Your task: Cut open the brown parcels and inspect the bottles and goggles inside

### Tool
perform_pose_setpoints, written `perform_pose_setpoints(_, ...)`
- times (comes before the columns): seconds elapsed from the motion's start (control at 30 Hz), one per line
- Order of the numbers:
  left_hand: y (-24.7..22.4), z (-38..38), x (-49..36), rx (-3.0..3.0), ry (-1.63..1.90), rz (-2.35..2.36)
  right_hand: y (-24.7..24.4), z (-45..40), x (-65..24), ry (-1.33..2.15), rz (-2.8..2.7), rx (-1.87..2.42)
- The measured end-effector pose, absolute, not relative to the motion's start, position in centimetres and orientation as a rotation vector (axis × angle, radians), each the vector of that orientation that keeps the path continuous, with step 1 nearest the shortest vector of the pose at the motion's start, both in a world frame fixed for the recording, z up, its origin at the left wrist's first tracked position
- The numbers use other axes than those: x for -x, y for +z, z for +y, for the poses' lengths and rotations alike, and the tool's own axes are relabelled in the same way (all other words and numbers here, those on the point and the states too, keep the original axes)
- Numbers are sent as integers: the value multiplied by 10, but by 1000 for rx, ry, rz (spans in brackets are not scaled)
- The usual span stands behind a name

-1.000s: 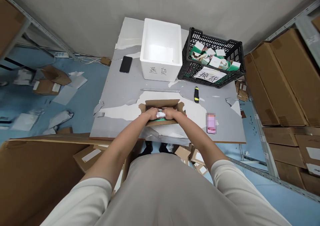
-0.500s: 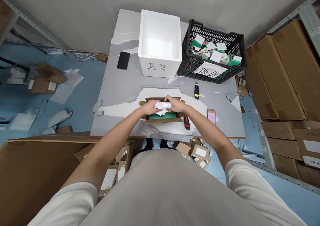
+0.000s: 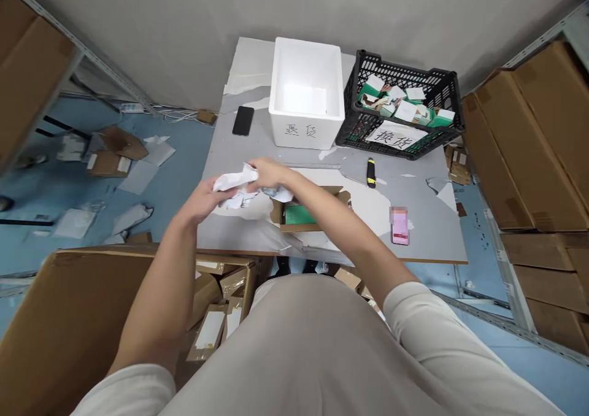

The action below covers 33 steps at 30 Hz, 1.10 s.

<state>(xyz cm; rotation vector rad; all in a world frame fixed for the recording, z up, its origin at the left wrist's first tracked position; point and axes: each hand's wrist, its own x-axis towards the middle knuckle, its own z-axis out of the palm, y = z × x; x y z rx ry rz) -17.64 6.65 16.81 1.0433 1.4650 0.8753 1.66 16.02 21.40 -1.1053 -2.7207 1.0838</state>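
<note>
Crumpled white paper [image 3: 238,190] is stretched between my two hands, left of the open cardboard box [image 3: 301,227]. My left hand [image 3: 202,200] grips the paper's left side. My right hand [image 3: 269,173] is closed on its upper right part, and the forearm crosses above the box. Inside the box lies something flat and green [image 3: 298,214], partly covered by that arm. Another crumpled light piece [image 3: 280,194] shows below my right wrist; whether it joins the same paper I cannot tell.
Behind stand a white foam box [image 3: 307,127] and a black crate [image 3: 400,140] holding green-and-white boxes. A black phone [image 3: 243,121], a yellow-black cutter [image 3: 370,173] and a lit phone [image 3: 399,226] lie on the table. A large carton [image 3: 87,305] with parcels stands at lower left.
Both hands have moved left from above the box, carrying the crumpled paper out and spreading it wider. More of the box's right side shows. The view has shifted slightly.
</note>
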Motion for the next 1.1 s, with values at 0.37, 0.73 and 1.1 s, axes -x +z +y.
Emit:
perform_pose_setpoints(0.37, 32, -5, 207, -376, 750, 1920, 130, 98, 42, 1195, -2679, 1153)
perform_pose_setpoints(0.73, 19, 30, 177, -611, 444, 2387, 182, 96, -161, 898, -2621, 1370)
perform_pose_setpoints(1.1, 120, -3, 97, -2432, 178, 1224, 94, 104, -96, 920, -3464, 1009)
